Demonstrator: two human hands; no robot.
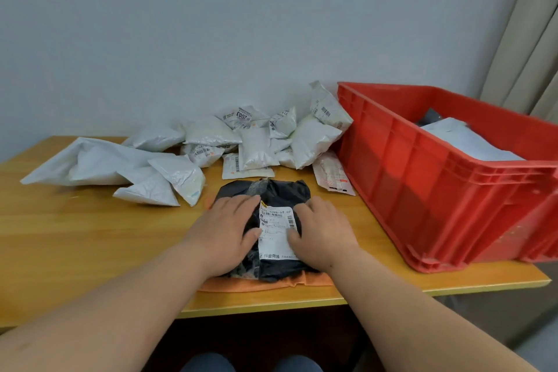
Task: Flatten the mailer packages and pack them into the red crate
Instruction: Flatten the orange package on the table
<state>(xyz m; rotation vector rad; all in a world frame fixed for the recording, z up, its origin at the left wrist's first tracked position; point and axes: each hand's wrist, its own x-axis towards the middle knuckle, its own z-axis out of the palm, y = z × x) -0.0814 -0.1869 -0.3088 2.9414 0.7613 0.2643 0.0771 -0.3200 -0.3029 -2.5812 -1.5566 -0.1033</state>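
Observation:
A black mailer package [271,190] with a white shipping label lies on an orange cloth [271,284] near the table's front edge. My left hand [226,232] presses flat on its left side. On its right side my right hand [323,232] presses down with straight fingers. The red crate [428,190] stands at the right and holds a few flat white and grey mailers [465,142]. Behind the black package lies a heap of several white mailers [259,136], puffy and crumpled.
The wooden table [75,235] runs left to right, with its front edge close to me. A large crumpled white bag [87,163] lies at the left. A flat mailer [332,174] lies beside the crate's left wall. A curtain [525,39] hangs at the far right.

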